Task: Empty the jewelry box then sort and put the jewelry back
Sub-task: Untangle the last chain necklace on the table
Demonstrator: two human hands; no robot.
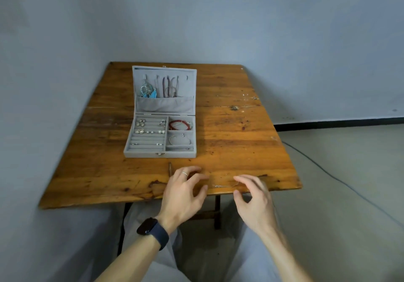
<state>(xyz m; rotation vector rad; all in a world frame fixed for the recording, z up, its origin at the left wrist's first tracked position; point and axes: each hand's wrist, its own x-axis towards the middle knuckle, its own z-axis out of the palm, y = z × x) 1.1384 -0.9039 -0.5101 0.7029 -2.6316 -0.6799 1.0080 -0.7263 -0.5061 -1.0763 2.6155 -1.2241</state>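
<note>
Wooden tabletop (pixel 240 139) set into a pale-walled corner is what I'm working on. The piece in play is a fine silver chain (pixel 225 186), lying on the boards between my two hands, close to the near edge.

My right hand (pixel 253 196) hovers over one end of it, thumb and forefinger curved but apart and pinching nothing. Whether a fingertip touches the links I cannot tell. My left hand (pixel 185 191) is loosely spread just beside the other end, holding nothing.

Beyond my left hand the grey jewelry box (pixel 160 153) stands open and is mostly full. There are pearl studs (pixel 141 123) in the ring rolls, a red bead bracelet (pixel 179 124) and a silver bangle (pixel 179 140) in the side compartments, and necklaces (pixel 168 87) hanging in the lid beside turquoise earrings (pixel 148 90).

My worry is the edge. One careless drag toward me would send that chain over it and into my lap or onto the floor. It is thin enough that a clumsy pinch could bunch it into a knot. Splits in the wood near my right hand could snag a link. Later, lifting the hanging necklaces together would likely tangle them, and the studs could roll away.
</note>
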